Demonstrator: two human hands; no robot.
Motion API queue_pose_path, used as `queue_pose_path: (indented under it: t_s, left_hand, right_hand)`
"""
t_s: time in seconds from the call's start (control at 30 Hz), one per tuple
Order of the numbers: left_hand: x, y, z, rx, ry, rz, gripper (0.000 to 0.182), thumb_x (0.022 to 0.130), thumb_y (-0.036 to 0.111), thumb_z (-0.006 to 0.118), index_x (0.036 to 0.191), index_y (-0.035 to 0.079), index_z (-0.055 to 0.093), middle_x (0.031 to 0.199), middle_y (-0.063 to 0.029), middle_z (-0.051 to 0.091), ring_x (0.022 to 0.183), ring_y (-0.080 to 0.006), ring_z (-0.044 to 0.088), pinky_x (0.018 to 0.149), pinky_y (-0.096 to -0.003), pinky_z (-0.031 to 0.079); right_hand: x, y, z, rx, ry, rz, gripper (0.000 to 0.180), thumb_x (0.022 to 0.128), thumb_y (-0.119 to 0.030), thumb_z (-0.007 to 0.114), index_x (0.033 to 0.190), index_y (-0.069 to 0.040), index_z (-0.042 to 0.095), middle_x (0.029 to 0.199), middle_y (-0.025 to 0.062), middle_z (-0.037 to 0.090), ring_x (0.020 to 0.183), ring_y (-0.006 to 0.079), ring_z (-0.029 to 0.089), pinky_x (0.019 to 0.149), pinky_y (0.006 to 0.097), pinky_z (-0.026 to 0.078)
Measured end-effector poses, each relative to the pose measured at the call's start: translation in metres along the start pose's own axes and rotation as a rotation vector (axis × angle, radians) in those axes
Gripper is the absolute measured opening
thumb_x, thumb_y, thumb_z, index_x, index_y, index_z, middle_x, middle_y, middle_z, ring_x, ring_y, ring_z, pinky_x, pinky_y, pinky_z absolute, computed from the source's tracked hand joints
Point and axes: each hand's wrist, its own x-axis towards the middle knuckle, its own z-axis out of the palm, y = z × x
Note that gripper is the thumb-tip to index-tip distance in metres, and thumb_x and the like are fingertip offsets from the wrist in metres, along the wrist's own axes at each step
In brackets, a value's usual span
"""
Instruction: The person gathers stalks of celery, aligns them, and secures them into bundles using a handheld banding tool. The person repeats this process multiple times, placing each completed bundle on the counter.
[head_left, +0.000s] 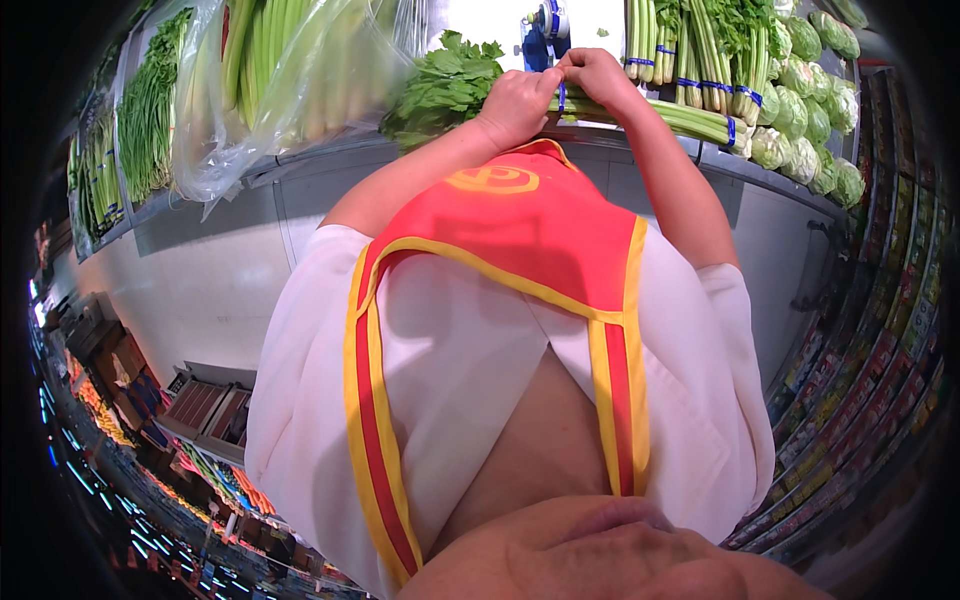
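A bunch of celery (694, 121) lies sideways before me at the counter's near edge. Its leaves (450, 86) spread to the left and its stalk ends point right. Blue tape (562, 97) crosses the stalks under my fingers, and a second blue band (731, 131) circles them near the right end. My left hand (519, 105) and my right hand (598, 79) meet fingertip to fingertip at the upper end of the tape, which both pinch; the pinched part is mostly hidden. Just beyond them stands a blue tape dispenser (537, 51) with a white-sided roll (555, 19).
Banded celery bunches (705, 67) stand at the back right, beside several pale green cabbages (799, 112). Celery in clear plastic bags (277, 82) hangs over the counter's edge (300, 155) on the left. Chives or similar greens (154, 120) lie farther left. Packed shelves (870, 337) rise at right.
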Motion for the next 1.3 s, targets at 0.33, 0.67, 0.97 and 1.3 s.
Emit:
queue_pose_path:
  t_s: [0.33,0.67,0.97,1.3]
  left_hand:
    - [-0.014,-0.003,0.012,-0.009,-0.098,0.023,0.034,0.063,0.005,0.068,0.095,0.008,0.058,0.075,-0.0074,0.060,0.074,-0.0293,0.062,0.070,-0.0415,0.048]
    - [-0.021,0.001,0.029,-0.019,-0.119,0.050,0.015,0.072,0.007,0.064,0.085,0.007,0.058,0.069,-0.0072,0.058,0.069,-0.0285,0.062,0.064,-0.0410,0.046]
    - [-0.011,0.011,0.027,-0.028,-0.099,0.006,0.016,0.071,0.005,0.063,0.087,0.007,0.059,0.069,-0.0081,0.061,0.068,-0.0292,0.064,0.064,-0.0419,0.048]
    - [-0.018,0.012,0.036,-0.036,-0.113,-0.006,0.017,0.070,0.006,0.063,0.087,0.007,0.059,0.067,-0.0072,0.059,0.065,-0.0293,0.063,0.059,-0.0421,0.048]
  right_hand:
    - [0.041,0.017,-0.007,-0.120,0.143,-0.007,0.020,0.082,-0.024,0.074,0.092,-0.007,0.075,0.086,0.0112,0.072,0.071,0.0205,0.067,0.070,0.0349,0.053]
    - [0.099,0.013,-0.006,-1.027,0.313,-0.639,0.047,0.060,-0.023,0.086,0.097,-0.005,0.064,0.097,0.0100,0.064,0.103,0.0301,0.058,0.092,0.0403,0.046]
    - [0.123,0.004,-0.020,-1.125,0.028,-0.511,0.051,0.065,-0.032,0.084,0.102,-0.002,0.066,0.106,0.0161,0.065,0.108,0.0331,0.058,0.094,0.0413,0.047]
    - [0.157,-0.004,-0.034,-0.978,-0.285,-0.414,0.064,0.054,-0.033,0.088,0.105,0.000,0.066,0.099,0.0183,0.069,0.097,0.0354,0.064,0.089,0.0388,0.052]
